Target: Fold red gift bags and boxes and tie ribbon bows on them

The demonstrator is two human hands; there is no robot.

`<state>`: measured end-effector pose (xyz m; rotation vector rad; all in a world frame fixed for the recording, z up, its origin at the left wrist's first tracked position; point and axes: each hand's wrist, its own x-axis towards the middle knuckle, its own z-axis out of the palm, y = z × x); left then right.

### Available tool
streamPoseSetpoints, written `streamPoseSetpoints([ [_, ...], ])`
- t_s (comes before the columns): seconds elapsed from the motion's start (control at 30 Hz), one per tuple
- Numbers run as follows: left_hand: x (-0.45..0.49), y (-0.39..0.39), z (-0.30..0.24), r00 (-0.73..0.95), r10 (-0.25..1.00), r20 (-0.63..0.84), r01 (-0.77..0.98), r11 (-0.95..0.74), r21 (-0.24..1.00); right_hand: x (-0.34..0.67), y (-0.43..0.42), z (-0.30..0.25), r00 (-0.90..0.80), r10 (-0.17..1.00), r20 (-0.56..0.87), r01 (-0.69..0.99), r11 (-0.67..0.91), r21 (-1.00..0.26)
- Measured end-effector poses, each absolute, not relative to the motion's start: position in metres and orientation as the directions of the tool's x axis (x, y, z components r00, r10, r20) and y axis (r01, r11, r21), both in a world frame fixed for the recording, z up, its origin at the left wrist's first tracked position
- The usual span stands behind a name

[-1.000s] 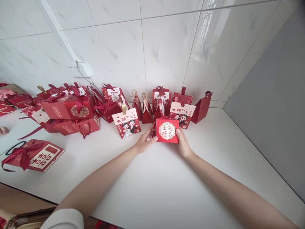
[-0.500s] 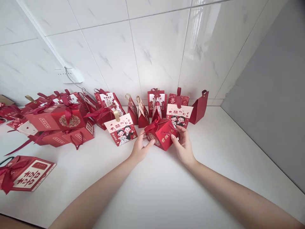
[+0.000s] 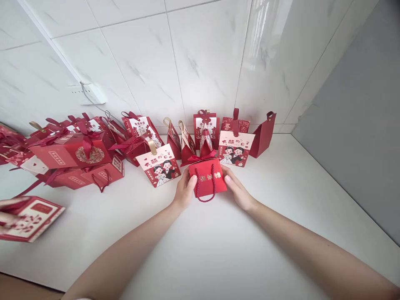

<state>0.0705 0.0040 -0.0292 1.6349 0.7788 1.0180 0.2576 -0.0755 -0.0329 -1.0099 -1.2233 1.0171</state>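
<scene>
A small red gift box [image 3: 206, 187] with gold characters, a rope handle hanging down its front and a ribbon bow on top stands on the white table before me. My left hand [image 3: 185, 189] grips its left side, thumb on the front edge. Against its right side lies my right hand [image 3: 238, 189], fingers partly hidden behind the box. Just left of it stands a cream-and-red gift bag [image 3: 158, 166] printted with a cartoon couple. A similar cartoon-couple bag [image 3: 235, 149] stands behind on the right.
Several red gift boxes [image 3: 73, 152] are piled at the left. Another person's hand [image 3: 9, 214] is on a red box [image 3: 37, 218] at the far left. More bags line the tiled wall [image 3: 206, 71]; a plain red one [image 3: 263, 135] ends the row. A grey panel [image 3: 353, 125] borders the right.
The gift box between my hands has turned so its rope-handled side faces me. Another person's hand has come in at the left onto the box there, which has shifted slightly left.
</scene>
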Motion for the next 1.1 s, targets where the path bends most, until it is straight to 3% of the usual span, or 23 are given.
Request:
streamPoseSetpoints([
  [0.1,0.0678,0.0068,-0.0338,0.437,0.864,0.251,0.031,-0.294,0.955,0.2573,-0.0759,-0.0325,-0.024,0.972,0.234,-0.083,0.232,-0.969],
  [0.53,0.0677,0.0096,-0.0342,0.431,0.845,0.316,-0.001,-0.35,0.937,0.2553,-0.0762,-0.0337,-0.021,0.97,0.244,-0.088,0.241,-0.967],
  [1.1,0.0696,0.0094,-0.0341,0.44,0.879,0.185,-0.059,-0.177,0.982,0.255,-0.0746,-0.0367,0.007,0.973,0.232,-0.057,0.232,-0.971],
])
